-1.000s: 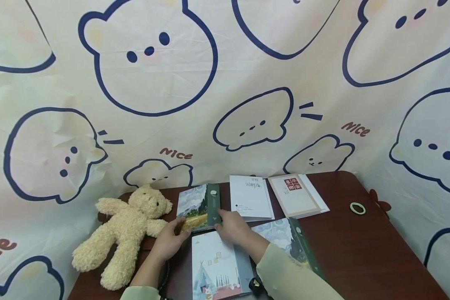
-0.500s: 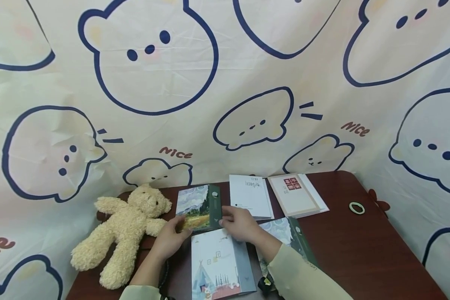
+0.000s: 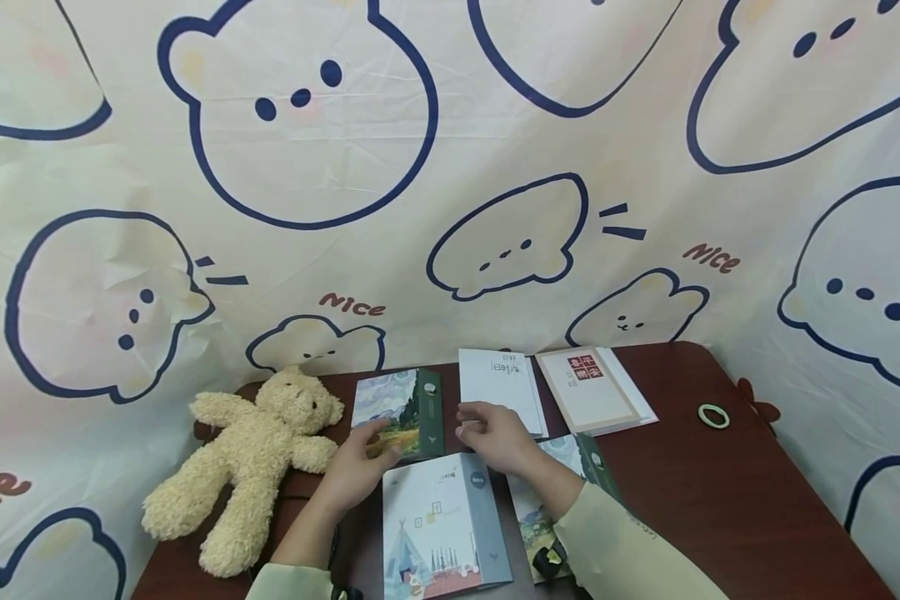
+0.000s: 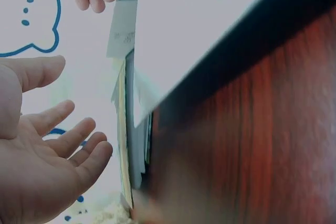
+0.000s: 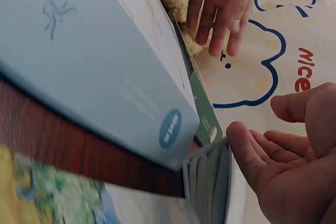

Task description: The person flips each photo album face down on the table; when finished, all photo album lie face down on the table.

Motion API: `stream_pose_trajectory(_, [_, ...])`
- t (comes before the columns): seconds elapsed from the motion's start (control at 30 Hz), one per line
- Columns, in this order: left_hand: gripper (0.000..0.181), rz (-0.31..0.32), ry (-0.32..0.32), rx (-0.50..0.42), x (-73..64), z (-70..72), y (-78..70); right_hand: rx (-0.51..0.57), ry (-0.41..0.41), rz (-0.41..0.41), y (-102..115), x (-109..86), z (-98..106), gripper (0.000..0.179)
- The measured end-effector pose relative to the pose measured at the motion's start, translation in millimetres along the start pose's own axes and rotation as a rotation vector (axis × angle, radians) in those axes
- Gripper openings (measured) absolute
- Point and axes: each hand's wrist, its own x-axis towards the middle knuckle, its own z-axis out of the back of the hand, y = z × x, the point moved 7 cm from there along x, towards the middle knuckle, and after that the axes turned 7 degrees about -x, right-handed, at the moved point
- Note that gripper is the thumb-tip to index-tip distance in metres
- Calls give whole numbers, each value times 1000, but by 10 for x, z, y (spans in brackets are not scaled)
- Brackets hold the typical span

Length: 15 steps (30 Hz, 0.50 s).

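Brown table, relaxed hands near a green-spined book

A homelike desk corner — a cartoon-bear cloth backdrop hangs behind a dark wood-grain table bearing a plush teddy bear and illustrated books.

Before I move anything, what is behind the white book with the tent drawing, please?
Behind the tent book lie a green-edged landscape-painting book and, farther right, a white book with dark lettering. The left hand hides the first's near left corner; the right hand, the second's.
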Motion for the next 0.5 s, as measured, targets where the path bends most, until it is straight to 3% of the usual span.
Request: stream_pose_trajectory(0.5, [54, -49, 2, -71, 45, -235, -234, -67, -131, -37, -269, 19, 326, 41])
